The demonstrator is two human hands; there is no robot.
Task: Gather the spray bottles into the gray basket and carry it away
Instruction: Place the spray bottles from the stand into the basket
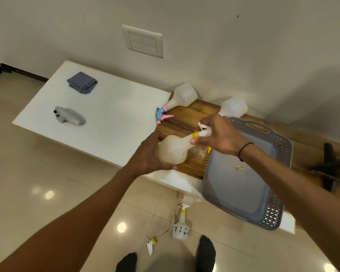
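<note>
While the white table [106,118] runs along the wall with a wooden section [186,118] at its right, you have the gray basket [241,183] lying on that wood, its near end jutting past the table edge just under your right forearm. You hold a translucent spray bottle [173,149] on its side over the table, just left of the basket's rim and between your two hands. Your left hand [147,156] curls round the bottle's wide base from below. Your right hand [218,134] grips the white trigger head above the yellow collar, thumb lying along the neck.

A second bottle with a pink and blue nozzle [177,101] lies on the wood behind your hands, well clear of them. A third bottle [234,108] sits at the wall behind your right hand; its head is hidden, so you cannot tell how it lies.

On the floor near your feet stands a small dotted bottle [182,226], with what looks like a loose sprayer head [150,244] beside it.

On the white top lie a folded gray-blue cloth [82,82] and a gray controller [70,116].
</note>
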